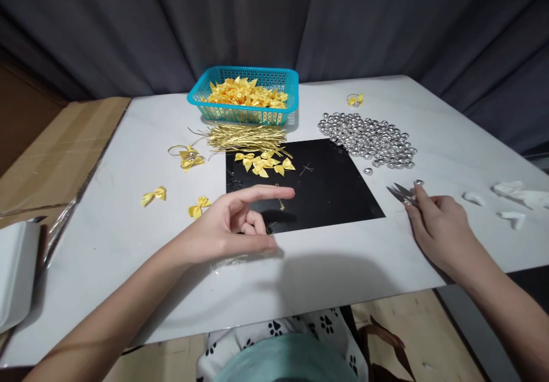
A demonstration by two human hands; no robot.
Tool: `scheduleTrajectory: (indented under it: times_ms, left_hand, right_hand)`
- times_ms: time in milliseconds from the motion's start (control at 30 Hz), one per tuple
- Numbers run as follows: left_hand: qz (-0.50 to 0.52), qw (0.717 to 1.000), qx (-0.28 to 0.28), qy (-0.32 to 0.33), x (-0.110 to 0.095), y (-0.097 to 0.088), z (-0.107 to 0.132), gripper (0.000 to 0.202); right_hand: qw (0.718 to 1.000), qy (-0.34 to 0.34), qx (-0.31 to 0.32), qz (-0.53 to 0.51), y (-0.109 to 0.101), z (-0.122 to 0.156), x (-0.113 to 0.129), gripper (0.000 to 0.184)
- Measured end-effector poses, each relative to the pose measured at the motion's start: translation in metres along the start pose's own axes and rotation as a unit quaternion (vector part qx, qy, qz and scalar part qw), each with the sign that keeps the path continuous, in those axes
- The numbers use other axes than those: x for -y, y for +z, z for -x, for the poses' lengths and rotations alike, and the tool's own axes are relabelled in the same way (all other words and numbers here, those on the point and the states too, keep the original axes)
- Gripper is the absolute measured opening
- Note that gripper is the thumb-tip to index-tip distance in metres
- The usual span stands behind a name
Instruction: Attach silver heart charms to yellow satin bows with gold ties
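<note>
My left hand (242,222) is over the near left edge of a black sheet (338,190). Its index finger and thumb are stretched apart with nothing visible between them; the other fingers curl inward. Just beyond the hand, a short gold strand with a tiny star-like end (282,205) lies on the sheet. At the right, my right hand (440,227) is closed on small scissors (401,194), blades pointing left and slightly parted. A shiny silver piece (418,182), like one of the beads, shows at its fingertip. Several yellow ribbon bows (261,163) lie on the sheet's far left part.
A teal basket (200,97) of yellow bows stands at the back, with gold wire ties (246,138) before it. Silver beads (369,140) are heaped at right. Loose bows (153,195) lie left, near cardboard (64,153). White scraps (514,190) lie far right.
</note>
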State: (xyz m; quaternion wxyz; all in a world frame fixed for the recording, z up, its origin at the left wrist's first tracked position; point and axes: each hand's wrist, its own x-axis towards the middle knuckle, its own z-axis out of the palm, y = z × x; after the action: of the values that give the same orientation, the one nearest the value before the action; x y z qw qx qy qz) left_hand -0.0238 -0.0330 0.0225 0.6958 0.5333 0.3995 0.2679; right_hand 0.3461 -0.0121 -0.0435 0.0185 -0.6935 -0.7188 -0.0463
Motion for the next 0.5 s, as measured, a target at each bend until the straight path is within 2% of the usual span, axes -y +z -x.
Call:
scheduleTrajectory:
  times_ms: [167,367,500]
  left_hand:
    - [-0.038,0.994,-0.057,0.09,-0.012,-0.013,0.008,0.059]
    - [-0.044,0.963,-0.15,0.222,-0.03,-0.026,0.021,0.055]
    - [-0.054,0.948,-0.164,0.266,-0.038,-0.027,0.026,0.057]
  right_hand:
    - [1.0,0.006,0.015,0.022,0.0,-0.001,-0.002,0.062]
    - [0.998,0.013,0.031,0.045,-0.003,0.0,0.0,0.064]
    - [0.998,0.016,0.028,0.055,0.003,-0.002,-0.006,0.063]
